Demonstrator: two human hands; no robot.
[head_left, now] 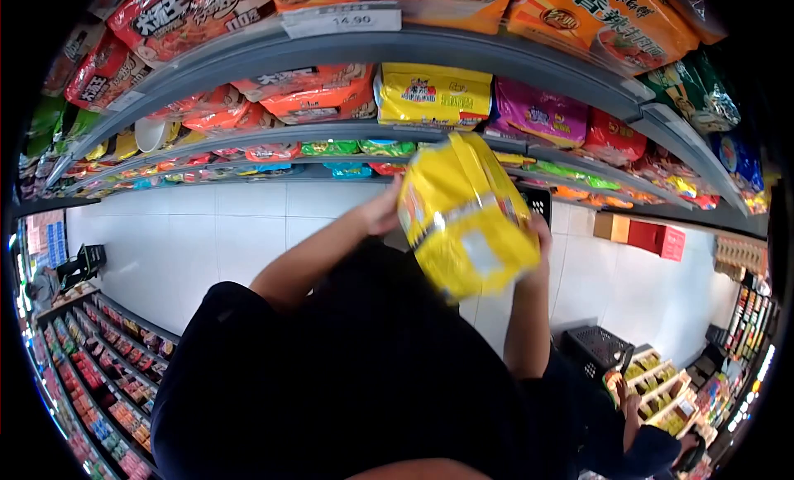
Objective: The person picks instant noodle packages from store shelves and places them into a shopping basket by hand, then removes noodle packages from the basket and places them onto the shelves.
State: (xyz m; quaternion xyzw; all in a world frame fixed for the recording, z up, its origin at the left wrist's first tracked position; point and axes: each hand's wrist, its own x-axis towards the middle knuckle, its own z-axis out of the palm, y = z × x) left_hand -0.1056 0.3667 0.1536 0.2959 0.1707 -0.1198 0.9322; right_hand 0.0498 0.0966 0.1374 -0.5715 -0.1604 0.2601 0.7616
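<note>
A yellow plastic multipack of instant noodles (467,232) is held in front of my body, slightly tilted and blurred at its lower end. My left hand (384,210) grips its left side, and my right hand (540,240) grips its right side. Some fingers of both hands are hidden behind the pack. Beyond it, a similar yellow pack (434,98) sits on the shelf, between orange-red packs (318,98) and a purple pack (539,114).
Shelves of packaged noodles (529,79) curve across the front, with a price tag (343,21) on the upper edge. A black basket (595,348) stands on the pale tiled floor (231,232) at right, near another person (641,447). Red boxes (653,238) lie farther right.
</note>
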